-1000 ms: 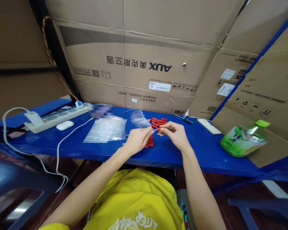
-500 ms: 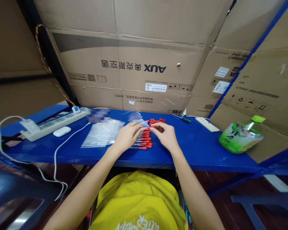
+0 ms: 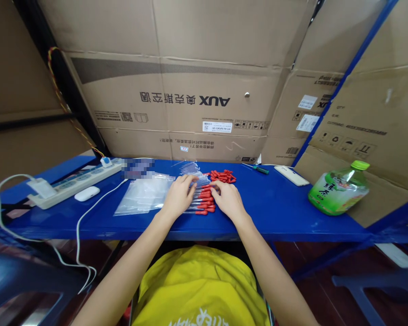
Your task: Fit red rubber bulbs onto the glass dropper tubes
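So both arms are stretched out in front, the bare left forearm (image 3: 131,267) and right forearm (image 3: 275,269) slanting inward from well behind the fingers (image 3: 189,179). The left hand (image 3: 178,198) is roughly palm-down, fingers bent toward the other hand, thumb (image 3: 191,193) on their near side. The right hand (image 3: 228,200) pretty much mirrors it, a gap between the two, and honestly can't tell if either's pinching.

The person wears a bright yellow top (image 3: 197,283), softly creased across the front, with white lettering (image 3: 204,319) cut off below; the forearms (image 3: 146,242) are bare
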The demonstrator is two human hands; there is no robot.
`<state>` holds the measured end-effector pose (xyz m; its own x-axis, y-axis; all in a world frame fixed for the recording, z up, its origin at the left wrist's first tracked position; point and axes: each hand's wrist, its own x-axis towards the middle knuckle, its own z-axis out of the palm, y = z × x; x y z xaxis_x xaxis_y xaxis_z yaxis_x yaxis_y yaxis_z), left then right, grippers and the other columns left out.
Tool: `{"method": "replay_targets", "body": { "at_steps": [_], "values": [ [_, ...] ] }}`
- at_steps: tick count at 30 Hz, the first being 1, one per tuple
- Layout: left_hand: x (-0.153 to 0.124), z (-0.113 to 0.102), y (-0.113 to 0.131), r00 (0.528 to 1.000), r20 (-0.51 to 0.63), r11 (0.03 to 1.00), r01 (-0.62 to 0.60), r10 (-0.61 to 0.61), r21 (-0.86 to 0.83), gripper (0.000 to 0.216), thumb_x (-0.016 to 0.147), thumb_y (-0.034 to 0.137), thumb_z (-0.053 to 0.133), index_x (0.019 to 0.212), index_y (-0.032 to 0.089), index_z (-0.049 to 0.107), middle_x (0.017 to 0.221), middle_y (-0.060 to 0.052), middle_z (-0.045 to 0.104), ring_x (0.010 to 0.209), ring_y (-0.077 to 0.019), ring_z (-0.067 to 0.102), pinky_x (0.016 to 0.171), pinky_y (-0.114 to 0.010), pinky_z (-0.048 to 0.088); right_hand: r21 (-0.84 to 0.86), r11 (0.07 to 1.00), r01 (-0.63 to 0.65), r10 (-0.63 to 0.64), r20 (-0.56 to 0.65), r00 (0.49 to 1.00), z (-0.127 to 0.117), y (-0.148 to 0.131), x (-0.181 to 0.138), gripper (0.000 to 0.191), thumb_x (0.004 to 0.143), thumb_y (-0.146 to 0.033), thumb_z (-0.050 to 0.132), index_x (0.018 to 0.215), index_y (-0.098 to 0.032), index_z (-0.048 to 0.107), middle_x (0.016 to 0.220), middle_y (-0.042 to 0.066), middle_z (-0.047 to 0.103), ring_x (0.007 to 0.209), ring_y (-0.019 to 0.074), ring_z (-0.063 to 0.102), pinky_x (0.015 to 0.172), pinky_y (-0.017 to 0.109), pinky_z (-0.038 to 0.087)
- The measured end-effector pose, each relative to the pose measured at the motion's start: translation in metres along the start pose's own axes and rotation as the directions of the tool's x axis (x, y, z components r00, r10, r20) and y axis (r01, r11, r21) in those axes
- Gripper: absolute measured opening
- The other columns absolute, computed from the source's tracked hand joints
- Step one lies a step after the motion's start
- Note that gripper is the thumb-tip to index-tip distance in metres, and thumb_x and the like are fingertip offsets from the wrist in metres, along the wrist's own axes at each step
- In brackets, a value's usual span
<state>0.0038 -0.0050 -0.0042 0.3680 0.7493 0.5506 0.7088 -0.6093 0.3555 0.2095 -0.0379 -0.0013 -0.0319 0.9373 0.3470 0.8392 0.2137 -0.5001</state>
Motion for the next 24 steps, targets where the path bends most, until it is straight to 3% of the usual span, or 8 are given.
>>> {"method": "replay_targets", "body": {
  "at_steps": [5, 11, 17, 20, 24],
  "values": [
    [0.0, 0.001, -0.004, 0.996, -0.068, 0.998, 0.05, -0.052, -0.035, 0.026, 0.106, 0.026, 0.045, 0.126, 0.02, 0.06, 0.129, -0.012, 0.073, 0.124, -0.0304, 0.064, 0.11, -0.05, 0.049, -0.071, 0.997, -0.009, 0.009, -0.005, 1.0, -0.004, 0.003, 0.001, 0.032, 0.104, -0.024, 0.053, 0.126, -0.028, 0.076, 0.11, 0.007, 0.083, 0.102, 0.0267, 0.077, 0.088, 0.033, 0.052],
    [0.0, 0.003, -0.008, 0.984, -0.121, 0.988, 0.118, -0.129, -0.1, 0.028, 0.105, 0.025, 0.047, 0.132, 0.022, 0.055, 0.124, -0.011, 0.076, 0.121, -0.0298, 0.068, 0.11, -0.052, 0.05, -0.126, 0.992, 0.023, -0.022, 0.008, 1.0, -0.002, 0.006, 0.001, 0.029, 0.106, -0.025, 0.053, 0.124, -0.029, 0.075, 0.113, 0.007, 0.082, 0.105, 0.0269, 0.076, 0.088, 0.033, 0.052],
    [-0.002, 0.003, -0.008, 0.982, -0.136, 0.991, 0.131, -0.134, -0.032, 0.021, 0.104, 0.026, 0.047, 0.118, 0.021, 0.062, 0.122, -0.012, 0.076, 0.117, -0.0307, 0.069, 0.106, -0.05, 0.051, -0.145, 0.989, 0.03, -0.034, -0.031, 0.999, -0.015, -0.003, 0.021, 0.023, 0.105, -0.031, 0.058, 0.116, -0.029, 0.077, 0.111, 0.006, 0.083, 0.104, 0.0277, 0.077, 0.085, 0.034, 0.053],
    [-0.002, 0.001, -0.005, 0.986, -0.115, 0.992, 0.123, -0.122, 0.004, 0.02, 0.103, 0.024, 0.047, 0.113, 0.02, 0.064, 0.116, -0.011, 0.077, 0.109, -0.0302, 0.071, 0.101, -0.048, 0.052, -0.162, 0.977, 0.139, -0.142, -0.007, 0.99, -0.021, -0.017, 0.053, 0.026, 0.107, -0.032, 0.053, 0.116, -0.029, 0.077, 0.108, 0.005, 0.083, 0.105, 0.027, 0.077, 0.089, 0.034, 0.053],
    [-0.001, -0.001, 0.0, 0.989, -0.083, 0.993, 0.121, -0.12, 0.007, 0.019, 0.103, 0.022, 0.047, 0.107, 0.021, 0.066, 0.106, -0.009, 0.078, 0.099, -0.0282, 0.072, 0.093, -0.044, 0.052, -0.197, 0.904, 0.38, -0.353, 0.157, 0.922, -0.007, -0.038, 0.108, 0.033, 0.106, -0.022, 0.05, 0.125, -0.027, 0.076, 0.13, 0.006, 0.078, 0.122, 0.0258, 0.071, 0.104, 0.035, 0.051]
  ]
}}
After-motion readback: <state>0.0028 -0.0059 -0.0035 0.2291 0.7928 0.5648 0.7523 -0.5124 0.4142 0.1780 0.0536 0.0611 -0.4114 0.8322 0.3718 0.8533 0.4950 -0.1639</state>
